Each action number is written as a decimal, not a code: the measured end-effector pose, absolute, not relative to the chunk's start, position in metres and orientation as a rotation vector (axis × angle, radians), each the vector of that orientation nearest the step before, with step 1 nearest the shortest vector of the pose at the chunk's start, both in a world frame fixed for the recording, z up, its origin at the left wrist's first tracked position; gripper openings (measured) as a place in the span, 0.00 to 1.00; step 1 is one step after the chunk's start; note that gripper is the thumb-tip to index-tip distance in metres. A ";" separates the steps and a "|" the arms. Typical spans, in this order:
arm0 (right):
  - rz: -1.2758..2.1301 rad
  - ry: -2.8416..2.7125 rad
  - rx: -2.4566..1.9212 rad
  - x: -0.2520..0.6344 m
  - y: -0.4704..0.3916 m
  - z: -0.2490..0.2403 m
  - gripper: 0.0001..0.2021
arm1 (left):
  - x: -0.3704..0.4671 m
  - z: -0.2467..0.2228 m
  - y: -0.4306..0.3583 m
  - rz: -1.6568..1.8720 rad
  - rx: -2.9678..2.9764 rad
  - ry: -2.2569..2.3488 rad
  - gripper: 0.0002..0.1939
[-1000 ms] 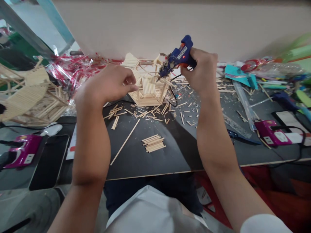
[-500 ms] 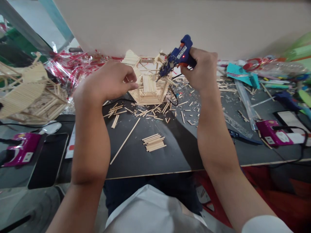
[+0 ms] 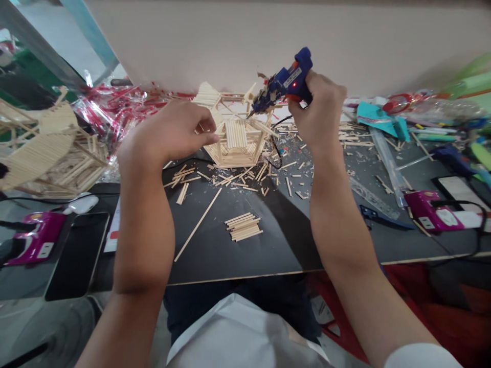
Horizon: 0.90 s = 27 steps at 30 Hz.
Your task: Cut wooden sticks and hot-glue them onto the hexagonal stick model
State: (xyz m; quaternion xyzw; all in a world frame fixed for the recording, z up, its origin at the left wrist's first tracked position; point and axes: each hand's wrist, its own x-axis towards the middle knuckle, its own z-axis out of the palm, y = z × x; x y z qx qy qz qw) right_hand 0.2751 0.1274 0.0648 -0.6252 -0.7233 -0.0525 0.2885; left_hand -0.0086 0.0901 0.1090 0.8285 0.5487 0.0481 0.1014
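Note:
A blue glue gun (image 3: 286,82) with a lit red light is gripped in my right hand (image 3: 322,110). Its nozzle points down and left, just above the right side of a small wooden-stick model (image 3: 238,156) with slatted panels. My left hand (image 3: 180,128) is at the model's left side, thumb and fingers curled toward each other near a slatted panel (image 3: 236,134). Whether anything is pinched between its fingertips is too small to tell. Nearer the table's front edge lie a bundle of short sticks (image 3: 243,227) and one long stick (image 3: 198,225).
A larger stick model (image 3: 49,148) stands at the left, near a phone (image 3: 77,255) and a purple power socket (image 3: 36,237). Stick offcuts (image 3: 184,176) litter the black table (image 3: 276,255). Another purple socket (image 3: 433,210), a blue tool and pens lie at the right.
My right hand has raised the glue gun slightly and moved it a little to the right. My left hand has stayed almost in place beside the model.

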 end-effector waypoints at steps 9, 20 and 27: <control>-0.192 -1.982 -1.539 0.276 0.132 0.058 0.22 | -0.008 0.110 0.090 0.120 2.486 1.608 0.26; -0.186 -1.845 -1.635 0.277 0.130 0.061 0.17 | -0.013 0.107 0.093 0.158 2.476 1.583 0.24; -0.171 -1.724 -1.947 0.300 0.110 0.065 0.07 | -0.014 0.107 0.094 0.139 2.520 1.581 0.25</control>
